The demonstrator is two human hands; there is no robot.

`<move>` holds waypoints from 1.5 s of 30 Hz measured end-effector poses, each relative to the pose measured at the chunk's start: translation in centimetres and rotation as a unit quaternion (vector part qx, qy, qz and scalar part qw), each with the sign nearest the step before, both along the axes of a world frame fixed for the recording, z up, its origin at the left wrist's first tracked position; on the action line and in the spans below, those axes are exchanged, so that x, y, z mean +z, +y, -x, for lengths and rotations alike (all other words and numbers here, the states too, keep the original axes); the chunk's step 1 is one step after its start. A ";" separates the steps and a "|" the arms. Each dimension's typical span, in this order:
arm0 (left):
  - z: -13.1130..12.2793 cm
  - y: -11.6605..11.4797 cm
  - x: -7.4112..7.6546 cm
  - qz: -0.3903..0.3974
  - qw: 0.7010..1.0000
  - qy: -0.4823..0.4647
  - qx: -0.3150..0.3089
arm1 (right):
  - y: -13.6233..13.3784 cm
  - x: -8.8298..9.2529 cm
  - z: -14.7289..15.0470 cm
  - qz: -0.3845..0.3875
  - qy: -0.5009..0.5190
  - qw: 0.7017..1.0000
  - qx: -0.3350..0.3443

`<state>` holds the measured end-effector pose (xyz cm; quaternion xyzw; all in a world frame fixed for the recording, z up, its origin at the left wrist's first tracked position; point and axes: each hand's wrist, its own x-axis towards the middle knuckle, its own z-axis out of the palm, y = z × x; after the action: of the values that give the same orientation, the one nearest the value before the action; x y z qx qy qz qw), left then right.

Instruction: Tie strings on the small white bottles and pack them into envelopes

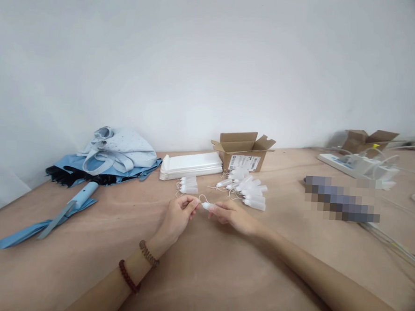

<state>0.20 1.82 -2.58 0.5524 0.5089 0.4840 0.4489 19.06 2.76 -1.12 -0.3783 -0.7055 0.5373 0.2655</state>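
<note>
Small white tube, smooth and tapered, with a thin pale cord arching from one end. Pinched at the thicker end by the right hand, fingers drawn narrow around it. Cord end nipped between thumb and forefinger of the left hand, likewise closed tight. Held just above the table, a matte tan board, between both hands. Just beyond, a loose heap of like white tubes and a smaller cluster. Farther back, a flat stack of white paper sleeves beside an open corrugated cardboard box. Two brown bead bracelets on the left wrist.
</note>
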 end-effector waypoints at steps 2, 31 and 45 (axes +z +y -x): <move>0.0 0.0 -0.1 -0.006 1.000 0.009 -0.004 | 0.0 -0.1 0.0 -0.001 -0.004 1.000 -0.003; 0.5 0.3 -0.7 -0.014 0.998 0.057 -0.036 | -0.1 -0.5 -0.1 -0.046 -0.002 0.999 -0.021; 1.4 1.1 0.9 0.135 0.982 -0.031 -0.131 | 0.3 -1.1 0.5 0.022 0.112 0.993 -0.021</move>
<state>-1.20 2.87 -1.68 0.5335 0.4781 0.3650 0.5947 18.54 3.09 -2.24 -0.3361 -0.6514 0.5860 0.3454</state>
